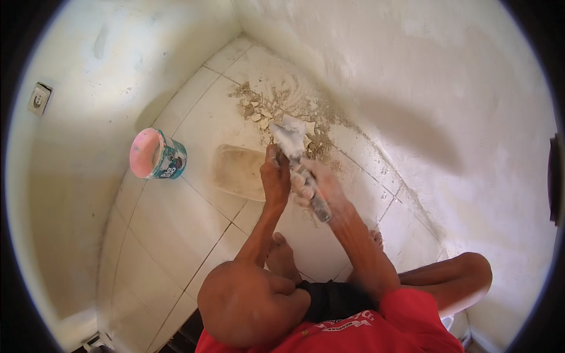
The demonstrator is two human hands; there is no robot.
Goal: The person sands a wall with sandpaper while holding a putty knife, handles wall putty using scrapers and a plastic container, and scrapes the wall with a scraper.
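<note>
My right hand (pixel 318 185) grips the handle of a putty knife (pixel 289 132), whose blade is coated in white paste. Beside the base of that blade, my left hand (pixel 276 173) has its fingers closed, on what I cannot make out. Both hands are close together in front of me. Just left of them a shallow, pale beige rectangular tray (pixel 232 170) lies on the floor, partly hidden behind my left hand. Behind the knife, broken pale chips and grit (pixel 259 112) are scattered along the foot of the wall.
A pink and teal bucket (pixel 153 153) stands by the left wall (pixel 70 194), below a socket (pixel 39 97). The right wall (pixel 459 106) meets the left one in a corner. My bare feet (pixel 281 259) rest on white tiles (pixel 159 235), my bent knees at either side.
</note>
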